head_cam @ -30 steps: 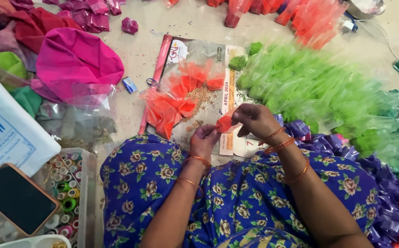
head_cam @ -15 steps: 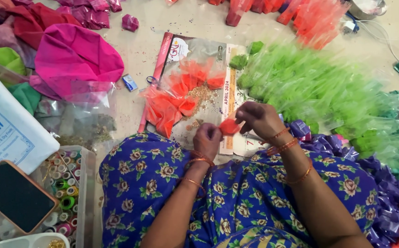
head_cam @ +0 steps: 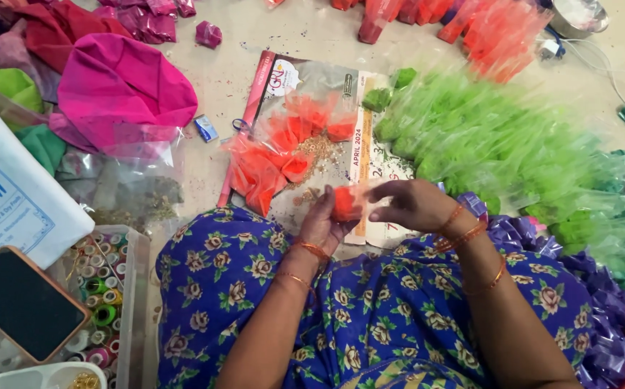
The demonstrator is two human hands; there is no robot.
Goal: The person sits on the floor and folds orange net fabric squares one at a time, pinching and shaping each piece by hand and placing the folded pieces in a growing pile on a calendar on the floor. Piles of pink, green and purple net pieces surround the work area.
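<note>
The small orange packet (head_cam: 344,203) looked like thin glossy plastic, as did the clear crinkly bags (head_cam: 284,148) at twelve o'clock from it, while the flowered blue dress (head_cam: 392,317) was matt cloth.
</note>
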